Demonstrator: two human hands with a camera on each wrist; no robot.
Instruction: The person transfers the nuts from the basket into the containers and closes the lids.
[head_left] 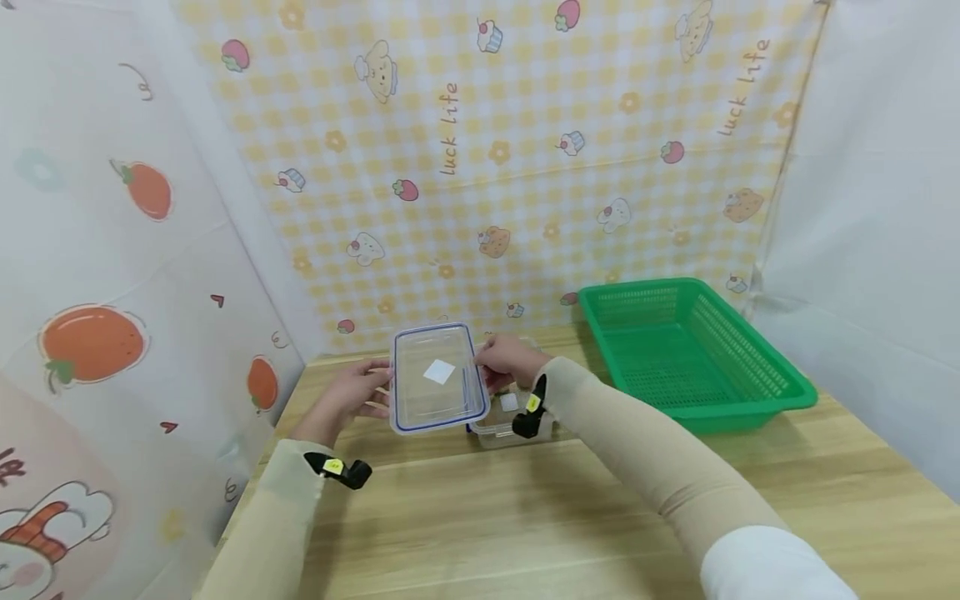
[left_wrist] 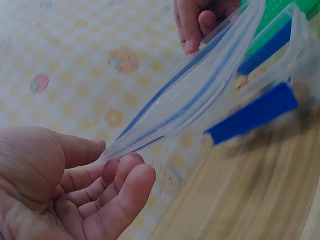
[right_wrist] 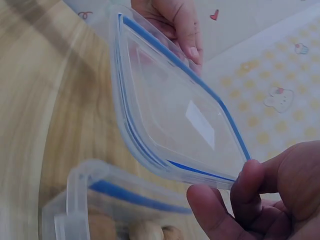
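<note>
Both hands hold a clear plastic lid with a blue seal line, raised and tilted above the table. My left hand pinches its left edge between thumb and fingers; the left wrist view shows this grip close up. On the opposite edge, my right hand pinches a side of the lid with thumb and curled fingers. Below the right hand stands a clear food container with blue clips, uncovered at the top. Several rounded brownish things lie in it; their kind is unclear.
A green plastic basket with perforated sides stands at the right back of the wooden table. Behind the table hangs a yellow checked cloth, and a patterned white sheet borders the left side.
</note>
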